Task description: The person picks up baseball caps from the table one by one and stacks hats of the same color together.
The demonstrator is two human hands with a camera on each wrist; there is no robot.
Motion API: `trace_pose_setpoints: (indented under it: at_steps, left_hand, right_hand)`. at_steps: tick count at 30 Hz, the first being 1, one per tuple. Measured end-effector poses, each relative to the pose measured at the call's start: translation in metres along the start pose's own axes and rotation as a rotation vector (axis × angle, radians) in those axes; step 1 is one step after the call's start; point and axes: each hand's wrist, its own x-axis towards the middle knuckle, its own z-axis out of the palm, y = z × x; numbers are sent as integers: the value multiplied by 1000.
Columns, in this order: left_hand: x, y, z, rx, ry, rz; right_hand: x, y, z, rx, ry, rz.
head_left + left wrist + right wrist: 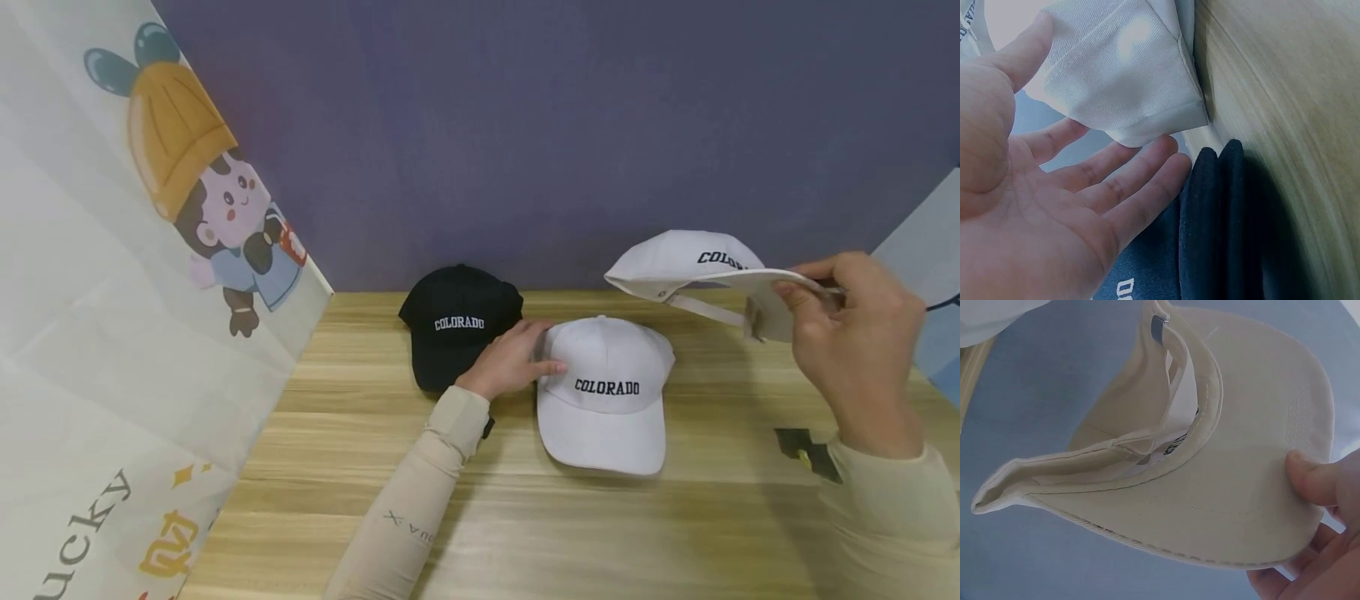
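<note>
In the head view my right hand (858,342) pinches the brim of a white baseball cap (671,260), lifted above the table at the right. The right wrist view shows the thumb on the underside of this brim (1247,469), fingers behind it, and the cap's strap hanging inside. A second white cap (607,358), lettered COLORADO, rests on the table, brim toward me. My left hand (510,360) lies between it and a black COLORADO cap (459,304). Its thumb touches the white cap's side (1116,69); the fingers are extended, near two dark fabric edges (1200,219).
The caps stand on a wood-grain table (337,467) against a dark purple back panel (525,142). A white printed sheet with a cartoon figure (225,200) hangs on the left. A small black object (806,450) lies by my right sleeve.
</note>
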Motion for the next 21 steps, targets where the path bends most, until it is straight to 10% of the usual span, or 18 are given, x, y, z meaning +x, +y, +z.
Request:
trace_pose_setpoints:
  at_steps: [21]
  left_hand:
    - [2,-2,2,23,14,-2]
  right_hand:
    - [-4,-29,-6,97,-43,-72]
